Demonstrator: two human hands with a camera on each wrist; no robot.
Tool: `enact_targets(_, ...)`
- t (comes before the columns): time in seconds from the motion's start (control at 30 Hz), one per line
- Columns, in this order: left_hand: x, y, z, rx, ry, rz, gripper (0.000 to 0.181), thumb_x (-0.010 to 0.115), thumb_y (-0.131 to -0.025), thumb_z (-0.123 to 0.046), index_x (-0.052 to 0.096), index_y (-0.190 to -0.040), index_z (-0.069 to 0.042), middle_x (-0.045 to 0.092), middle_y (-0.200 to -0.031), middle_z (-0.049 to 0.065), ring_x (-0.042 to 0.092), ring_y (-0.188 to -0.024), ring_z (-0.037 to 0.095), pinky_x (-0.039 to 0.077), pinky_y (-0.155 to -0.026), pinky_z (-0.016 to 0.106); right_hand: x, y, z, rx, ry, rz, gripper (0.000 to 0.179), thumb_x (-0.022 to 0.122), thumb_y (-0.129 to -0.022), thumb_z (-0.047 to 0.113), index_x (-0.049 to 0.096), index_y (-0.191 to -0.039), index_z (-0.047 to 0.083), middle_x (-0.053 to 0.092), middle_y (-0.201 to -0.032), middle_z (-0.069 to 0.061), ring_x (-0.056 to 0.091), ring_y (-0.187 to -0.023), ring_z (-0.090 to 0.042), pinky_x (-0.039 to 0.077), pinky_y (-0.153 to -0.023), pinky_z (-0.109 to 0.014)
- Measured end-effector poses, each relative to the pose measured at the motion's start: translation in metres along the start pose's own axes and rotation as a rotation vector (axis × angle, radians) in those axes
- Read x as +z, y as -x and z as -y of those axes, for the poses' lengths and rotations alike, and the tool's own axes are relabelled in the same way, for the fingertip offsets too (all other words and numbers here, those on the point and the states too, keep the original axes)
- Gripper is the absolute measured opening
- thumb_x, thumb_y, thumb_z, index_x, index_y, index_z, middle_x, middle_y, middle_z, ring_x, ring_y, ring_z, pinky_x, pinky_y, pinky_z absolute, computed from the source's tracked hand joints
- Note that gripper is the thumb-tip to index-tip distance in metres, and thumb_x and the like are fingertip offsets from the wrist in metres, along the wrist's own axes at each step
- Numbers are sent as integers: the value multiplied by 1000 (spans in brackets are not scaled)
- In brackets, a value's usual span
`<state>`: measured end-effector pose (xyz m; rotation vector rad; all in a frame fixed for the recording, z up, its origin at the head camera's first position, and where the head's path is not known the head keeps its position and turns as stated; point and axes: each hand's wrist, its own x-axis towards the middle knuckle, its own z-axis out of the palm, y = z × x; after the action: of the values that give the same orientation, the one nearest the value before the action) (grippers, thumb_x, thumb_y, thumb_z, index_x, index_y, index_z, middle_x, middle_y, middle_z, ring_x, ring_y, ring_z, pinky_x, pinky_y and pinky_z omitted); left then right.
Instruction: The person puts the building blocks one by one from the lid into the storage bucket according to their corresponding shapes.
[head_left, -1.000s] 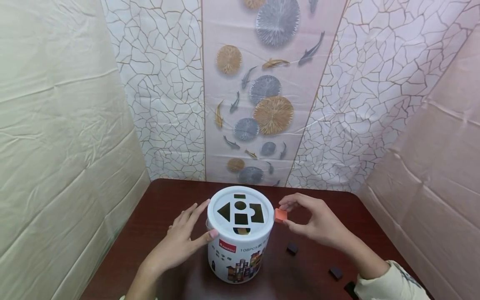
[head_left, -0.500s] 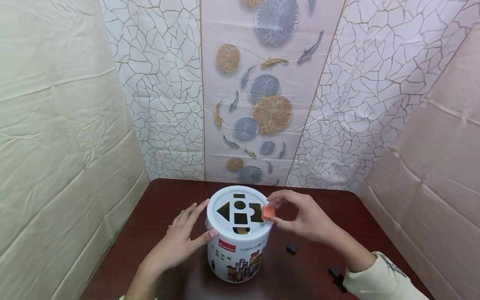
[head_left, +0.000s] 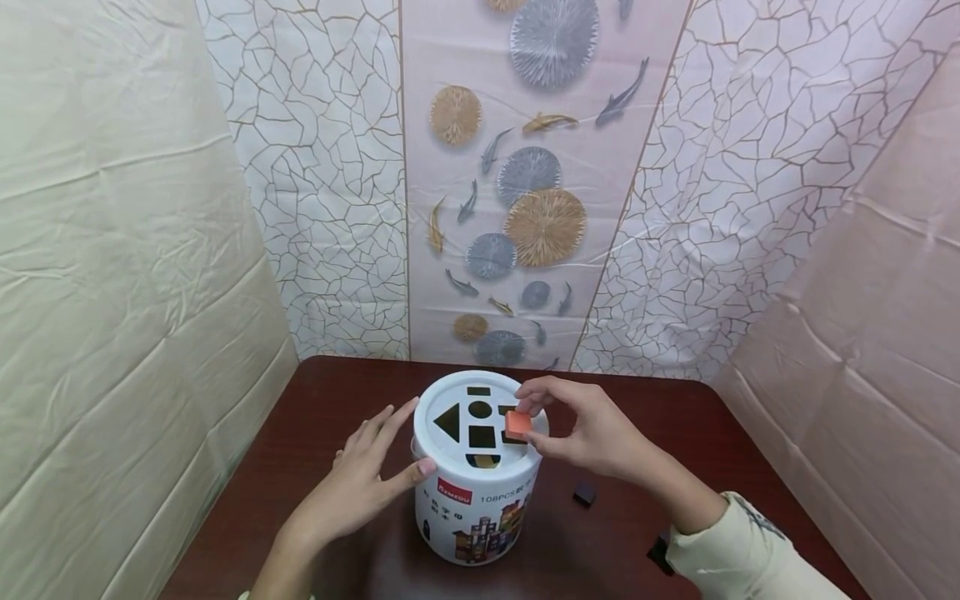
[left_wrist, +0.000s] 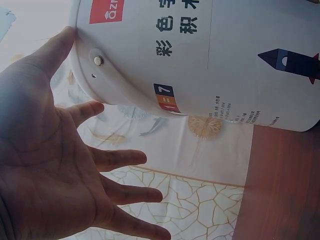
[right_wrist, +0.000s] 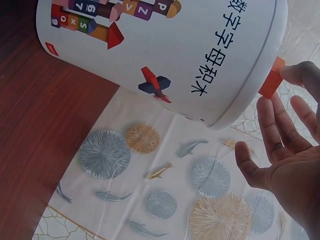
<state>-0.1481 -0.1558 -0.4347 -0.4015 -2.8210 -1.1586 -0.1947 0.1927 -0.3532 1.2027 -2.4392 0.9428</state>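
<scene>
A white lidded bucket [head_left: 474, 521] stands upright in the middle of the table, its lid [head_left: 442, 454] cut with a triangle, a circle, a square and other shaped holes. My right hand [head_left: 592, 425] pinches an orange block [head_left: 518, 425] between thumb and fingertips, over the notched hole on the lid's right side. In the right wrist view the orange block [right_wrist: 272, 78] overlaps the lid's rim. My left hand [left_wrist: 55, 165] is spread, its thumb and index fingertip at the lid's left edge and the other fingers extended beside the bucket.
Right of the bucket, a small dark block [head_left: 584, 494] lies on the dark red table [head_left: 360, 542]. Another dark piece [head_left: 660, 554] is partly covered by the right sleeve [head_left: 738, 546]. Patterned cloth [head_left: 330, 208] hangs behind the table, with plain cloth at both sides.
My right hand has carried the orange block leftward from beside the bucket to over the lid. The right sleeve now covers more of the dark pieces. My left hand has stayed put.
</scene>
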Motion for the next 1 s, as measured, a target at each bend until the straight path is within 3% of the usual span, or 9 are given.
enact_targets(0.3, 1, 0, 2, 2, -10, -3, 88, 67, -101, -72, 20, -173, -55, 25, -184, 14, 20, -166, 60, 16, -114, 98, 7, -8, 2, -12, -28, 10, 53, 92, -86, 4, 71, -132, 21, 79, -110, 7, 76, -103, -14, 63, -94, -42)
enact_targets(0.73, -1, 1, 2, 9, -1, -3, 87, 67, -101, -72, 20, -173, -55, 26, -184, 15, 20, -166, 60, 17, -115, 97, 25, -22, 7, 15, -67, 61, 49, 93, -89, 9, 71, -132, 17, 79, -113, 8, 75, -107, -10, 61, -102, -48)
enact_targets(1.0, 1, 0, 4, 5, 5, -5, 86, 66, -100, -74, 19, -172, -59, 25, -184, 14, 20, -166, 60, 16, -114, 98, 33, -25, 7, 27, -77, 101, 50, 93, -89, 9, 70, -131, 24, 79, -115, 10, 74, -107, -8, 62, -100, -41)
